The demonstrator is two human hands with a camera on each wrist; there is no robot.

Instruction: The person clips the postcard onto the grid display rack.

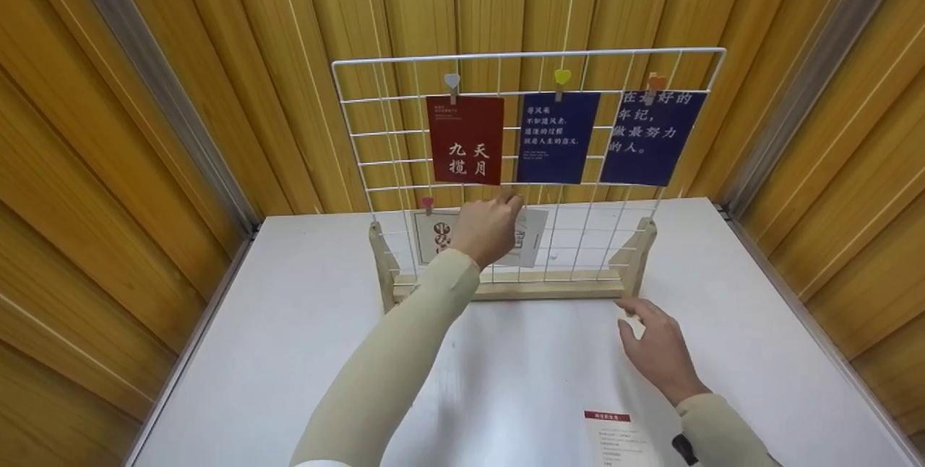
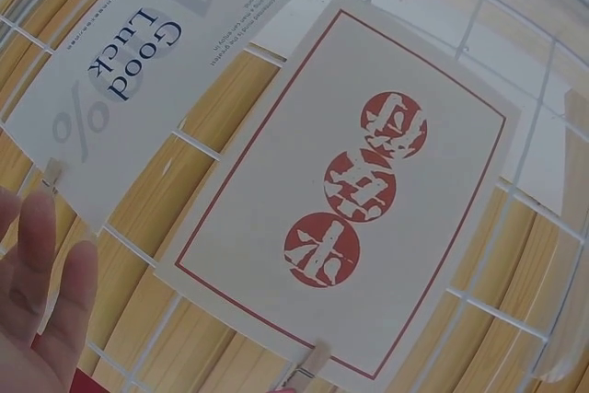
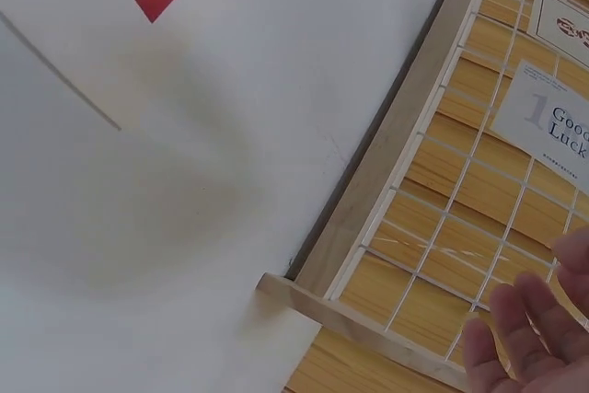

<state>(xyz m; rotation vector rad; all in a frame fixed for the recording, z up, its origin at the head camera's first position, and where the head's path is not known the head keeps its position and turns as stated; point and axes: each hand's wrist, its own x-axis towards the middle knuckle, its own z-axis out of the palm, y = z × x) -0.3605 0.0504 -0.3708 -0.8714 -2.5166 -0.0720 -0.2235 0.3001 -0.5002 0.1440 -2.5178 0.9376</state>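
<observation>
My left hand [image 1: 488, 228] is at the top edge of the white "Good Luck" card [image 2: 138, 71], its fingertips pinching a small wooden clothespin [image 2: 52, 174] there. The clothespin's upper end is hidden behind the fingers. Beside that card hangs a white card with red round seals [image 2: 340, 190], held by another clothespin [image 2: 308, 365] with a pink heart. Both cards hang low on a white wire grid [image 1: 564, 236]. My right hand [image 1: 657, 344] holds nothing, fingers relaxed and slightly bent, close to the right foot of the grid's wooden stand [image 1: 636, 257].
Higher on the grid hang a red card [image 1: 466, 138], a blue card [image 1: 556, 152] and another blue card [image 1: 643, 156], each under a heart clothespin. A printed paper [image 1: 614, 442] lies on the white table [image 1: 289, 351] at the front. Wood-patterned walls [image 1: 347, 4] surround it.
</observation>
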